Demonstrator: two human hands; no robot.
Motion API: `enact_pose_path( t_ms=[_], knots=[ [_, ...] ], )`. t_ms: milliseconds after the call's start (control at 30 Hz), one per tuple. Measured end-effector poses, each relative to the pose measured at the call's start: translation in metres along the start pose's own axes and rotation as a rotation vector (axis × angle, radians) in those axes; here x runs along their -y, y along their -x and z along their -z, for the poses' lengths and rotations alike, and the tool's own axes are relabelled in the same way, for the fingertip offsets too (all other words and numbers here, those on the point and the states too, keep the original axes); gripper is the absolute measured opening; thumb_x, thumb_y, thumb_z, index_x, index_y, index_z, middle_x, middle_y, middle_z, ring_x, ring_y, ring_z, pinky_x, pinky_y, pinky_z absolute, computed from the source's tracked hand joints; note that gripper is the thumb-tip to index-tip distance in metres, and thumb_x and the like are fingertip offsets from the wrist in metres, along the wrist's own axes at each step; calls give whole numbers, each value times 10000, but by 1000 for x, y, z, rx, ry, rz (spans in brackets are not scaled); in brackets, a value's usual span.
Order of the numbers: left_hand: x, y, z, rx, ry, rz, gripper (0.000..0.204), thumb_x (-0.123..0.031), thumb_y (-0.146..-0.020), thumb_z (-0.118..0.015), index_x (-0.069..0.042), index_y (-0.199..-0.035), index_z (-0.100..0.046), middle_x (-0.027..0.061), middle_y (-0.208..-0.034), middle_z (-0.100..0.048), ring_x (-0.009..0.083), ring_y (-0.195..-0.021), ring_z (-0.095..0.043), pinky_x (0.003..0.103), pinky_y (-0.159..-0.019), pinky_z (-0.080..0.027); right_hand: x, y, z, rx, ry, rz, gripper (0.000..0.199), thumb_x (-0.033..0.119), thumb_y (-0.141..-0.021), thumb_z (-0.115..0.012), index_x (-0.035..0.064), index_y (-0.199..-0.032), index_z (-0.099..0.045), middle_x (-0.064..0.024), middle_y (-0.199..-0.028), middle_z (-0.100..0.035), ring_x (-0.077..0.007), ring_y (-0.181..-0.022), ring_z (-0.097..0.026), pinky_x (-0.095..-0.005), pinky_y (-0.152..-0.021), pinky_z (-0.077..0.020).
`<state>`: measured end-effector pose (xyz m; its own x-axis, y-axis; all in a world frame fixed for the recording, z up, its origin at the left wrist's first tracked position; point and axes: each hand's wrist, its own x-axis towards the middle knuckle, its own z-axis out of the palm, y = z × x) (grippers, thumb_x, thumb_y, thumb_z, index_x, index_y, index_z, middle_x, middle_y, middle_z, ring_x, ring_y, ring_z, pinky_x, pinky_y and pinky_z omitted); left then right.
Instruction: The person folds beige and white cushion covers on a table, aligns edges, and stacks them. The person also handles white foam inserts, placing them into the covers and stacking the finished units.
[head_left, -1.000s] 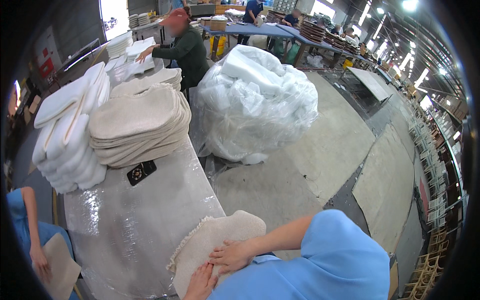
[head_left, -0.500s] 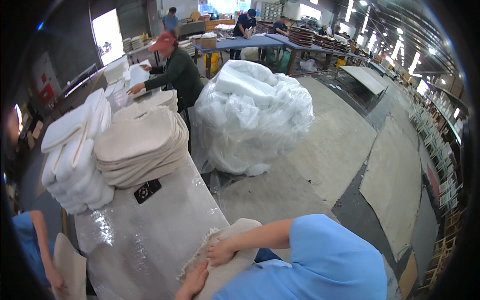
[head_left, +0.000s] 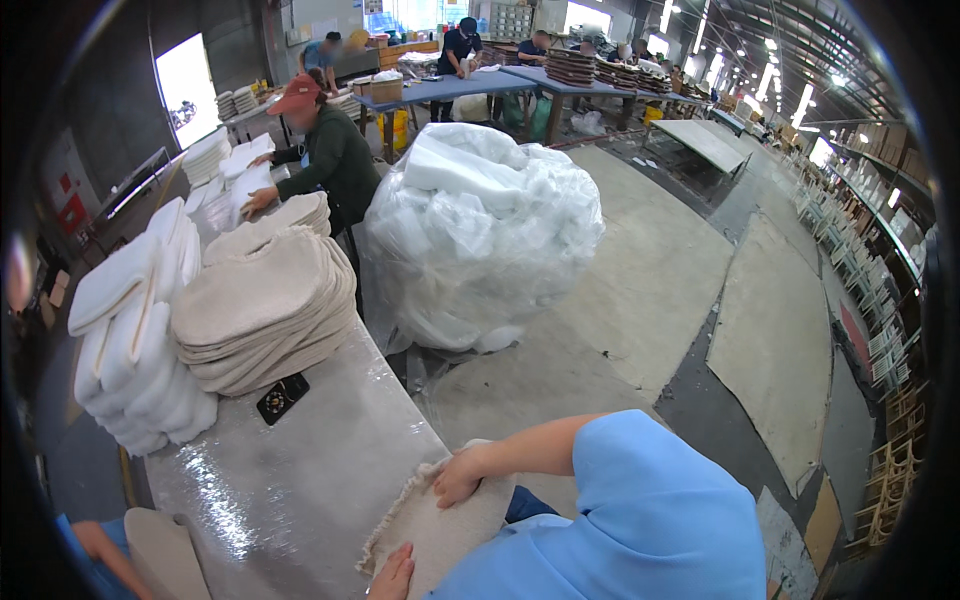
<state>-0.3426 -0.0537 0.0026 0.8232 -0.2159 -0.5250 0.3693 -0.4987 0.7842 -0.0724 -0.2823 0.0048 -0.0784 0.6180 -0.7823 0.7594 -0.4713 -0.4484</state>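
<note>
A beige cushion cover (head_left: 430, 530) with a frayed, ruffled edge lies over the near edge of the plastic-wrapped table (head_left: 320, 455), close against my body. My right hand (head_left: 459, 479) has its fingers curled on the cover near its far edge. Lower down, my left hand (head_left: 393, 573) rests flat on the same cloth, fingers stretched out; part of it is cut off by the frame. Farther along the table sits a stack of beige covers (head_left: 255, 290), with a dark phone (head_left: 283, 398) beside it. Folded white padding (head_left: 130, 330) is piled to its left.
A co-worker's arm (head_left: 110, 560) and a beige piece (head_left: 165, 555) show at the lower left. Another person (head_left: 330, 160) handles white sheets at the table's far end. A large plastic bag of white padding (head_left: 480, 240) stands on the floor right of the table.
My hands have moved farther apart on the cover, and more of its surface shows between them. At the lower left, the co-worker's arm and beige piece have shifted. The view has turned slightly.
</note>
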Motion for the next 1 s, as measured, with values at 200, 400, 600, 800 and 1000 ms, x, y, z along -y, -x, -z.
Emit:
enact_pose_path(
  t_ms=[200, 400, 600, 800, 1000],
  knots=[
    [5, 11, 16, -78, 55, 66, 596, -361, -1164, -408, -25, -1658, -415, 200, -1710, -404, 349, -1581, -360, 442, -1314, -261, -21, 36, 20, -116, -151, -241, 757, 637, -1085, -437, 184, -1690, -399, -167, -1730, -388, -367, -1600, -360, -684, -1258, -270],
    [4, 4, 17, -132, 133, 130, 589, -358, -1158, -438, -29, -1647, -432, 195, -1677, -447, 342, -1535, -420, 438, -1282, -313, -18, 109, -3, -281, -588, -359, 1015, 702, -994, -600, 94, -1727, -248, -252, -1594, -517, -390, -1408, -580, -572, -1058, -534],
    [2, -3, 15, -141, 191, 154, 583, -356, -1152, -468, -32, -1636, -448, 189, -1643, -491, 334, -1488, -479, 433, -1249, -366, -27, 91, -11, -221, -843, -508, 1091, 657, -915, -757, 49, -1696, -298, -251, -1482, -610, -404, -1240, -681, -532, -911, -611],
    [8, 2, 15, -191, 275, 198, 576, -354, -1146, -497, -36, -1625, -465, 183, -1610, -534, 326, -1442, -539, 429, -1217, -419, -81, 21, -15, -170, -855, -460, 834, 637, -915, -775, 25, -1469, -656, -215, -1440, -674, -354, -1272, -668, -518, -1012, -555],
    [18, 20, 8, -299, 438, 259, 570, -352, -1140, -527, -39, -1614, -481, 178, -1576, -578, 319, -1396, -598, 424, -1185, -472, -96, 5, -16, -257, -962, -387, 715, 606, -975, -728, 27, -1394, -724, -174, -1420, -700, -309, -1270, -672, -474, -1068, -515]
  ],
)
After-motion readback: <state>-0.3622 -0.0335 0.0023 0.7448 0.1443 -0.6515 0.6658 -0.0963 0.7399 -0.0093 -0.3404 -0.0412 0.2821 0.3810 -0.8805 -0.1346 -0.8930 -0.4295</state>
